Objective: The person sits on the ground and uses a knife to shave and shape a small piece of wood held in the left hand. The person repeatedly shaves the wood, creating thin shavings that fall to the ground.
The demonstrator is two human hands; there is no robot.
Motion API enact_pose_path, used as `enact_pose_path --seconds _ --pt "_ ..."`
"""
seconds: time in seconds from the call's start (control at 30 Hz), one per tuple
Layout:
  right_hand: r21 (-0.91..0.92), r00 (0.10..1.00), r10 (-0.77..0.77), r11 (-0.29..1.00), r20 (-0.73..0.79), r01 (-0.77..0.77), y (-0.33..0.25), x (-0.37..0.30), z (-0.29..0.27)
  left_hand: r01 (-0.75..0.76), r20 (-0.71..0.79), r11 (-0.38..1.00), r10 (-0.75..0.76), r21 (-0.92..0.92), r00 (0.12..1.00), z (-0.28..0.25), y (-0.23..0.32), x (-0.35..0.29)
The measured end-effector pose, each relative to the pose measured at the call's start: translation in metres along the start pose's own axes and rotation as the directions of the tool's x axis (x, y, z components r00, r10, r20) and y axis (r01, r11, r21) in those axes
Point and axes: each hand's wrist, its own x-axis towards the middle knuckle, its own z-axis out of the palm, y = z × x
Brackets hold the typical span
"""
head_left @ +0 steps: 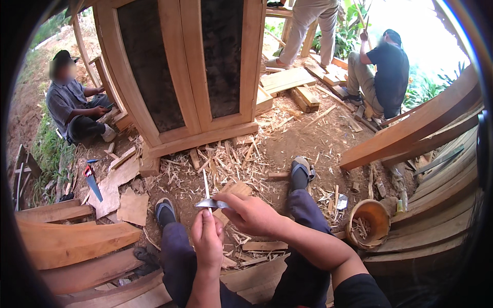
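Observation:
My left hand (207, 237) is closed around the lower end of a thin pale wooden stick (206, 180), thumb uppermost. The stick points away from me over the shavings. In my right hand (252, 214) is a knife (207, 204) with a short grey metal blade, laid across the stick just above my left thumb. My fingers cover the knife's handle. Below both hands, a small wooden block (237, 190) lies on the ground between my feet.
A large wooden cabinet (177, 66) with dark panels stands ahead. A handsaw (92, 184) lies left, beside plywood pieces (132, 207). To the right is a bucket (382, 218) holding wood scraps. Shavings litter the ground. One person sits left; two are far right.

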Motion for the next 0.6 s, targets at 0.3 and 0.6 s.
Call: enact_pose_path --seconds 0.3,0.6 --pt "-0.029 1.0 -0.002 1.0 0.028 0.003 0.001 -0.001 -0.002 -0.027 0.026 0.998 0.025 0.056 0.999 0.0 0.0 0.0" --pt "-0.003 0.983 0.084 0.996 0.165 -0.084 -0.007 0.006 -0.001 -0.071 0.006 0.992 0.071 0.108 0.997 -0.015 -0.004 0.003"
